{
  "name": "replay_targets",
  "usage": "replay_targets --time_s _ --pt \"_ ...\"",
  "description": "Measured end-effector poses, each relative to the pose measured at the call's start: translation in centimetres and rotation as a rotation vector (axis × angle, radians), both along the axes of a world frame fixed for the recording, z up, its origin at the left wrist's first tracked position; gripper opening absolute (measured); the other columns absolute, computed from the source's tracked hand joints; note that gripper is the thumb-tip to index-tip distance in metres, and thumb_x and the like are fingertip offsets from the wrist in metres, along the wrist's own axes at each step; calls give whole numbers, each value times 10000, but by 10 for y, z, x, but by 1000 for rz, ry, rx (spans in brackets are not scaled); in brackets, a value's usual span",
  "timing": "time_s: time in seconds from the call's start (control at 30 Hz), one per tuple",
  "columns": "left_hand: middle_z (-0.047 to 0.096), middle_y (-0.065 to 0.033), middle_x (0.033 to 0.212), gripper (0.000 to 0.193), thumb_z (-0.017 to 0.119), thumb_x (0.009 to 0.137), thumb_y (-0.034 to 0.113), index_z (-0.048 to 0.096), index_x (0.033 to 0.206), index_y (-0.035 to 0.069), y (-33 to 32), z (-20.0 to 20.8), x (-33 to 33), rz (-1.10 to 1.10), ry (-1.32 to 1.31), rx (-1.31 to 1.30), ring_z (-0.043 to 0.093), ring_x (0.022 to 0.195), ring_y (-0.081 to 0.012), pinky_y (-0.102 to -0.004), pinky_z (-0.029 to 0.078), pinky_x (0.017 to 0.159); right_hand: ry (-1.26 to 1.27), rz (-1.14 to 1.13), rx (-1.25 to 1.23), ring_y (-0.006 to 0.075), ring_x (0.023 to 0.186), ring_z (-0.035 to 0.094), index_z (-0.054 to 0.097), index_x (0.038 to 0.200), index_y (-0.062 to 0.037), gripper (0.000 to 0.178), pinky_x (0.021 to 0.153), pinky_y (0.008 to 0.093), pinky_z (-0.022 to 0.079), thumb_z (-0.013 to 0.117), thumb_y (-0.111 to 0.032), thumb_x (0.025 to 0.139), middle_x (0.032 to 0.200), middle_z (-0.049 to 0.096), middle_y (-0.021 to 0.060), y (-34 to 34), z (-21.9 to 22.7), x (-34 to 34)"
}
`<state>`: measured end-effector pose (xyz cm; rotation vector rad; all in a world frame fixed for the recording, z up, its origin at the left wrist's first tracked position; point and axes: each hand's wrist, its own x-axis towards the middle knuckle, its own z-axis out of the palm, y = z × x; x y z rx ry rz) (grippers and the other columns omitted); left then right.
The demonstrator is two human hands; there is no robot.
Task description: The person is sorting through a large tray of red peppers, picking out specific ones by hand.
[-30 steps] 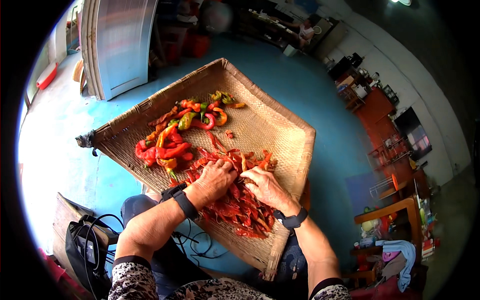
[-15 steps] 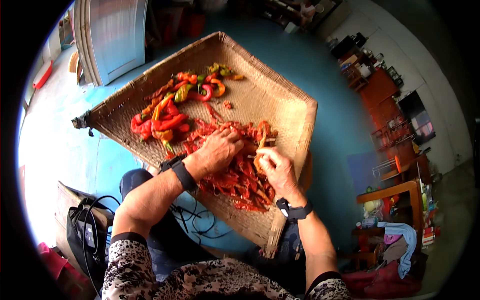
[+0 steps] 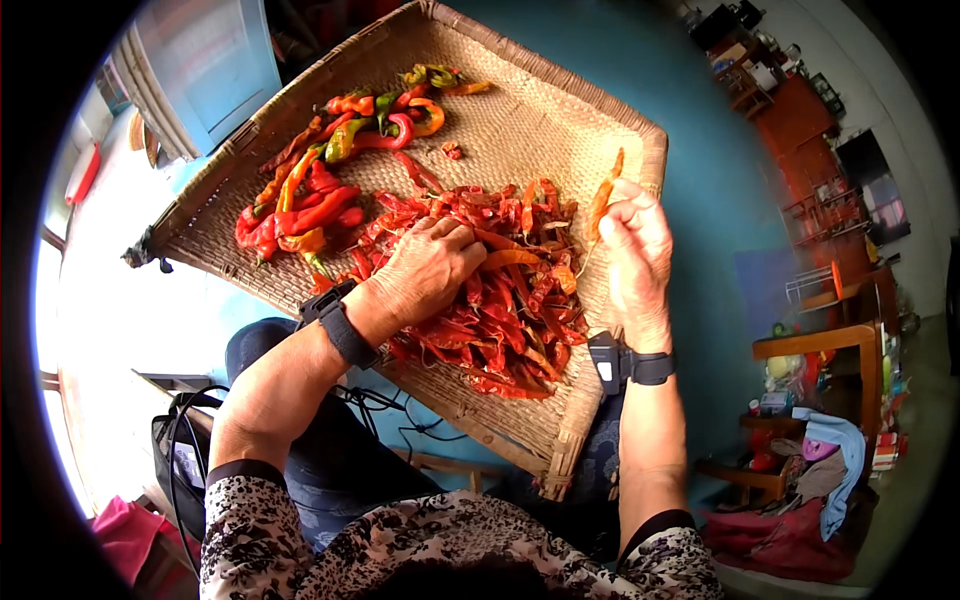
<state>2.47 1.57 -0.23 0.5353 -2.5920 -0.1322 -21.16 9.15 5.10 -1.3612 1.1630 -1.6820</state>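
Observation:
A heap of dried red chili peppers [image 3: 490, 335] lies in the near part of a woven basket tray [image 3: 540, 110] on my lap. My left hand [image 3: 428, 262] rests on the heap, fingers curled and close together; their tips sink among the pods, so what they grip is hidden. Raised above the tray's right side, my right hand [image 3: 638, 235] pinches one orange dried chili pepper [image 3: 603, 195], its tip pointing up. Fresher, plump peppers [image 3: 315, 205], red, orange and green, form a separate group at the tray's left and far side.
Black cables [image 3: 400, 408] hang below the tray's near edge, beside my leg. A black bag [image 3: 178, 450] stands at the lower left. On the right is a wooden chair [image 3: 820, 345] with clothes and bags piled near it. A blue door panel [image 3: 215, 75] is at the far left.
My right hand has lifted from the heap toward the upper right, carrying the orange dried pepper. My left hand stays on the heap. The view has shifted a little, placing the tray higher.

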Motion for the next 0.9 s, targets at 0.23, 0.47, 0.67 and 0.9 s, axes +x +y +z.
replay_targets --time_s 0.23,0.47,0.67,0.9 --pt "595 -126 933 350 620 659 -23 567 1000 33 -2 2 3 -9 18 40 576 890 -325 -402 488 789 -119 -29 109 86 721 584 528 1217 -8 323 619 228 525 617 -49 910 874 609 35 6 -24 -19" --pt "577 -142 894 427 612 667 -43 520 1078 29 1 4 -7 -53 107 70 573 868 -345 -416 480 758 199 -584 19 147 684 597 603 1106 -1 235 627 281 507 648 -68 885 851 646 81 19 -29 -99" --pt "596 -139 927 374 619 707 -4 551 1073 31 -4 3 -5 -37 87 45 580 888 -341 -419 472 825 1073 -904 105 362 880 601 639 1009 -62 211 767 435 495 672 -46 801 927 611 169 22 -35 -101" --pt "594 -114 894 282 616 688 6 593 968 38 -1 0 -1 -11 -1 15 582 901 -311 -407 477 819 947 -67 644 290 1017 627 572 1212 -60 354 903 437 507 605 -220 898 1060 646 192 -48 -27 -41"
